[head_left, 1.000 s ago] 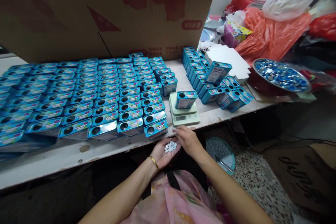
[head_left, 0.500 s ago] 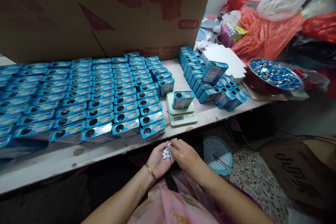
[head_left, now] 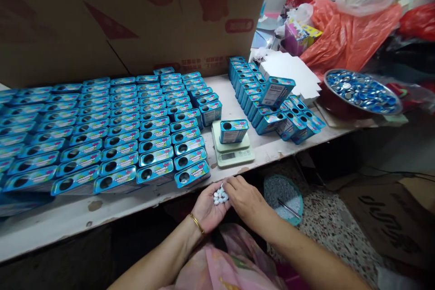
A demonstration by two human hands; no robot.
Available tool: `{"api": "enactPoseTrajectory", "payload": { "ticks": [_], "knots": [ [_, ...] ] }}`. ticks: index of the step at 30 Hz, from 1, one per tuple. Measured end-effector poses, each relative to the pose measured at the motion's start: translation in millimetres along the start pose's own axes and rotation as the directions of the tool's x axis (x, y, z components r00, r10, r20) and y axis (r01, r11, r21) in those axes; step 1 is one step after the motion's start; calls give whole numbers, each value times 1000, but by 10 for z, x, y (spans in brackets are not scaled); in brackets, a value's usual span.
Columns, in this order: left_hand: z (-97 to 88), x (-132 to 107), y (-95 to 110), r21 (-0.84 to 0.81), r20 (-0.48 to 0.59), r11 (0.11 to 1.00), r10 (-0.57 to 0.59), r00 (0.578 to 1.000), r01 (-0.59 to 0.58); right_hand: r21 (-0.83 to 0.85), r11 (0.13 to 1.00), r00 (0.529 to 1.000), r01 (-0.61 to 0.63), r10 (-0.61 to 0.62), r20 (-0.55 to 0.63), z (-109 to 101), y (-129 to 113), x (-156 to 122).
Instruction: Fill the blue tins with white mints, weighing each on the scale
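My left hand point(head_left: 208, 212) is cupped palm up below the table edge, with a small heap of white candies point(head_left: 220, 196) in the palm. Over the heap, my right hand point(head_left: 247, 200) is closed, palm down, with its fingertips touching the candies; what they pinch is hidden. Just beyond both hands, a blue tin point(head_left: 234, 132) with a round hole in its top stands on a pale green kitchen scale point(head_left: 234, 157). The scale's display is too small to read.
Rows of similar blue tins point(head_left: 117, 163) fill the left of the white table point(head_left: 127, 200). More tins point(head_left: 249, 93) stand right, one tilted on top point(head_left: 277, 92). Beyond are white card sheets point(head_left: 288, 72) and a bowl of blue-and-silver lids point(head_left: 363, 93). A teal tub point(head_left: 283, 199) with a metal scoop sits below.
The view has shifted slightly. My right fingertips have moved a little over the candies, and the heap in my left palm looks slightly larger. The tin stays on the scale.
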State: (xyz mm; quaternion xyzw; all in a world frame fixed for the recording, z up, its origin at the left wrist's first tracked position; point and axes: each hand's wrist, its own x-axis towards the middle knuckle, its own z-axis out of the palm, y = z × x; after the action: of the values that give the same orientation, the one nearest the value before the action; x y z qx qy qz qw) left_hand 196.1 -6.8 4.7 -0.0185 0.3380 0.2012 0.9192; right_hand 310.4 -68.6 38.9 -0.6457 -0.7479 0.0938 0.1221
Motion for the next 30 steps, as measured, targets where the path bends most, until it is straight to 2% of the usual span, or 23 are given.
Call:
{"api": "enactPoseTrajectory", "payload": {
  "ticks": [3,8,12,15,18,21,26,30],
  "knots": [
    [18,49,8,9,-15,1000,-7,1000,7,17,1000,1000,-26,26,17,-4,55,35],
    [76,112,33,-40,-8,999,-23,1000,23,213,977,1000,-11,9,10,-47,199,67],
    [183,144,60,-94,15,995,18,1000,-16,388,921,994,36,5,-105,-148,326,183],
    [245,131,77,-86,63,995,51,997,-45,454,887,975,85,18,-219,-387,420,372],
    [227,95,65,-39,54,999,15,998,-13,386,912,953,139,-17,-303,-715,525,637],
    [141,59,37,-28,27,999,-21,999,22,225,961,950,160,-89,-299,-945,634,913],
    [14,13,33,-42,27,999,-10,1000,11,17,988,972,157,-151,-181,-957,711,1196],
    [-11,-9,51,-39,35,999,-13,999,15,-38,988,977,149,-153,-148,-918,692,1287]
  ]
}}
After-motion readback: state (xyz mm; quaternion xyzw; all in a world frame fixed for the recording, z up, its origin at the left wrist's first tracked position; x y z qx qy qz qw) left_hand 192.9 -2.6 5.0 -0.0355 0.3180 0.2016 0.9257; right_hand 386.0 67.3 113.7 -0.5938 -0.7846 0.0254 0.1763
